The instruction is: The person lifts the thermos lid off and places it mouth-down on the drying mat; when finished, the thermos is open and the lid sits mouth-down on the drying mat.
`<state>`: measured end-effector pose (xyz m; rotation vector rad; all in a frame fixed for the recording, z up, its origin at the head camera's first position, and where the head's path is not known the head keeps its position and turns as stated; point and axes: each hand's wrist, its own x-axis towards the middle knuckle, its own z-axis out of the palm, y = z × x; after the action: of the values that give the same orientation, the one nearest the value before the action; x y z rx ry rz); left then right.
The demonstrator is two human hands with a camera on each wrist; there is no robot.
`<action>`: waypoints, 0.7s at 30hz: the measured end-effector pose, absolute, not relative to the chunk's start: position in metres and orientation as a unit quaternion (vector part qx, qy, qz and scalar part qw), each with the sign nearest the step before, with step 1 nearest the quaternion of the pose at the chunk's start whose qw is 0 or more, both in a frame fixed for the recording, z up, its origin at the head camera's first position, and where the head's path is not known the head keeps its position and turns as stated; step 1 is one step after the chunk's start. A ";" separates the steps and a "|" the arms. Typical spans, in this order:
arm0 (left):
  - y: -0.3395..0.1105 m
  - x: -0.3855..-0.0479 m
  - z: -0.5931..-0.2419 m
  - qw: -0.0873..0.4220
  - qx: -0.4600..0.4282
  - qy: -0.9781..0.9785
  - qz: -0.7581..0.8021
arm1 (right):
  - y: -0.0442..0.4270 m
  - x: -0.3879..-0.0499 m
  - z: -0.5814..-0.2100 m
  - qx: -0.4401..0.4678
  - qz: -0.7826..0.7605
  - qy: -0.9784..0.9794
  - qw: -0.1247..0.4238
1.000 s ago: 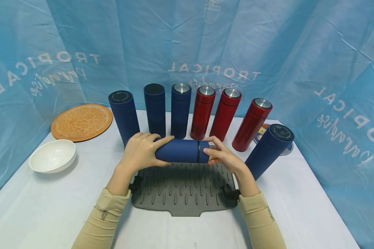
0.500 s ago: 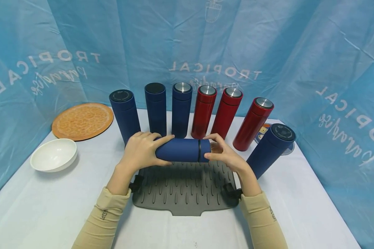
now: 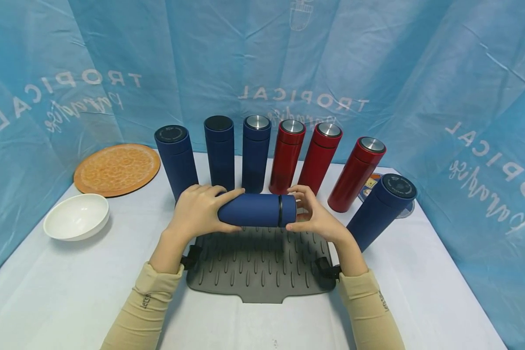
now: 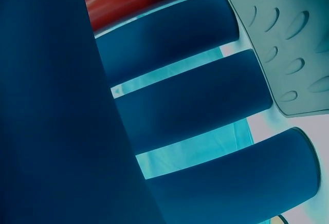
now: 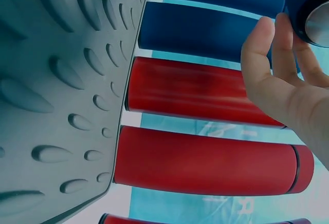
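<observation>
A blue thermos flask (image 3: 255,210) is held on its side above the grey ridged mat. My left hand (image 3: 199,209) grips its body from the left, thumb and fingers around it. At the other end, my right hand (image 3: 312,216) holds the blue lid (image 3: 289,210) between the thumb below and curled fingers above. In the right wrist view the flask's silver lid top (image 5: 318,24) shows beside the fingers (image 5: 282,47). The left wrist view is partly filled by the dark blue flask body (image 4: 61,111), and the left hand is out of it.
Behind stand upright blue flasks (image 3: 220,158) and several red flasks (image 3: 286,160). Another blue flask (image 3: 378,211) stands right of the right forearm. The grey mat (image 3: 260,272) lies below the hands. A white bowl (image 3: 76,217) and round orange placemat (image 3: 117,170) are at left.
My right thumb has slid from the front of the lid to its lower edge, and the fingers have shifted around it. The left hand and flask stay nearly in place.
</observation>
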<state>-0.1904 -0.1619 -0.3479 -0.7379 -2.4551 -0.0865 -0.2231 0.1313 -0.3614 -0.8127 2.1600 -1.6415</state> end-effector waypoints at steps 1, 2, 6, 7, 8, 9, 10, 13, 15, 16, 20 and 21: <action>-0.162 -0.190 -0.348 0.284 -0.276 -0.918 -0.032 | 0.131 -0.223 -0.361 -0.282 -0.569 0.758 0.151; -0.162 -0.190 -0.348 0.284 -0.275 -0.918 -0.032 | 0.131 -0.223 -0.361 -0.281 -0.564 0.762 0.148; -0.162 -0.190 -0.348 0.282 -0.273 -0.919 -0.030 | 0.130 -0.223 -0.361 -0.281 -0.545 0.778 0.135; -0.162 -0.190 -0.348 0.282 -0.273 -0.919 -0.030 | 0.130 -0.223 -0.361 -0.283 -0.543 0.780 0.133; -0.162 -0.190 -0.348 0.281 -0.273 -0.919 -0.030 | 0.130 -0.223 -0.362 -0.285 -0.542 0.780 0.131; -0.162 -0.191 -0.348 0.281 -0.273 -0.920 -0.029 | 0.130 -0.223 -0.362 -0.285 -0.541 0.780 0.132; -0.161 -0.191 -0.348 0.281 -0.273 -0.920 -0.029 | 0.130 -0.223 -0.361 -0.285 -0.542 0.779 0.136; -0.161 -0.191 -0.348 0.281 -0.274 -0.919 -0.028 | 0.131 -0.224 -0.360 -0.277 -0.560 0.765 0.157; -0.161 -0.191 -0.348 0.282 -0.276 -0.919 -0.027 | 0.133 -0.224 -0.360 -0.257 -0.579 0.751 0.184; -0.161 -0.191 -0.348 0.282 -0.277 -0.918 -0.026 | 0.133 -0.224 -0.359 -0.244 -0.587 0.747 0.197; -0.160 -0.191 -0.348 0.281 -0.278 -0.918 -0.024 | 0.134 -0.225 -0.359 -0.192 -0.583 0.751 0.242; -0.160 -0.191 -0.348 0.281 -0.278 -0.918 -0.023 | 0.134 -0.225 -0.360 -0.186 -0.576 0.756 0.249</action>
<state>-0.1907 -0.1602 -0.3476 -0.7463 -2.4602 -0.0628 -0.2252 0.1340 -0.3595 -0.5065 2.0602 -1.5693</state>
